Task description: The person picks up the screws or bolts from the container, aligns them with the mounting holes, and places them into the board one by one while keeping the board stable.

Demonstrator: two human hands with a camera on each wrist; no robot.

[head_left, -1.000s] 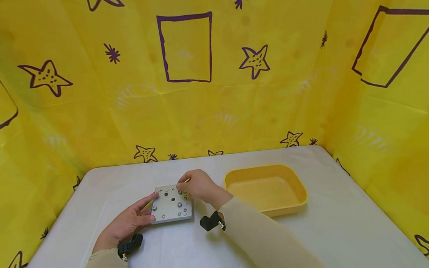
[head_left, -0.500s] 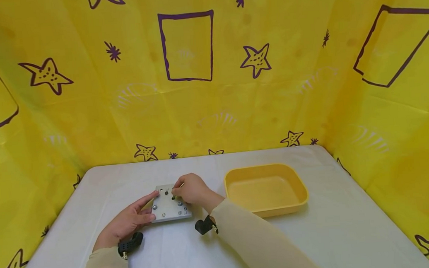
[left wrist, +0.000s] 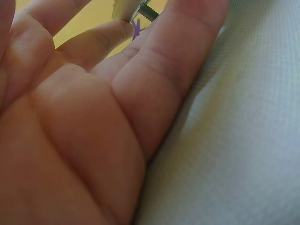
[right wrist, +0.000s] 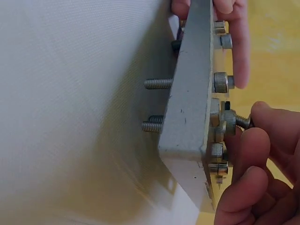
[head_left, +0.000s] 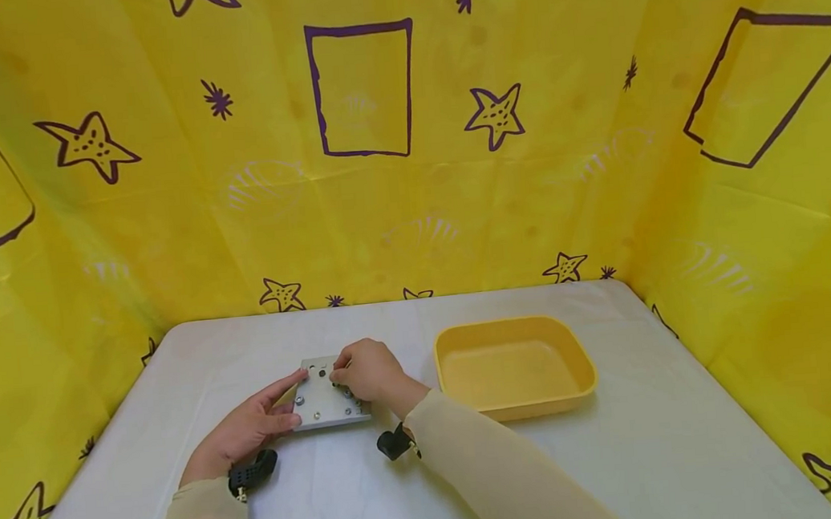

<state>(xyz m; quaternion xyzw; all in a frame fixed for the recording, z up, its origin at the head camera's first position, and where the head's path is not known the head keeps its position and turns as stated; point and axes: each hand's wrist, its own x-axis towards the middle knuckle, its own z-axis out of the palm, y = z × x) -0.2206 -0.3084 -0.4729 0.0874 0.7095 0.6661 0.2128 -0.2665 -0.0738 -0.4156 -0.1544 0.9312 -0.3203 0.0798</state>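
Observation:
A light grey metal plate [head_left: 324,402] fitted with several bolts stands a little above the white table. My left hand [head_left: 253,422] grips its left edge, the thumb at the near corner and a finger at the far corner. My right hand [head_left: 371,369] is over the plate's upper right part. In the right wrist view, its thumb and fingers pinch a small threaded screw [right wrist: 243,122] at the plate's face, with the screw's far end hidden by the fingertips. Knurled bolt heads [right wrist: 220,82] stick out on that side, and threaded bolt ends [right wrist: 158,84] come out underneath.
A yellow plastic tray [head_left: 516,409] stands on the white table [head_left: 316,499] to the right of the plate, close to my right forearm. Yellow patterned cloth [head_left: 412,211] encloses the table at the back and both sides.
My right hand has moved left and slightly nearer, from the plate's far right corner to a spot closer to its middle. My left hand and the plate have stayed in place.

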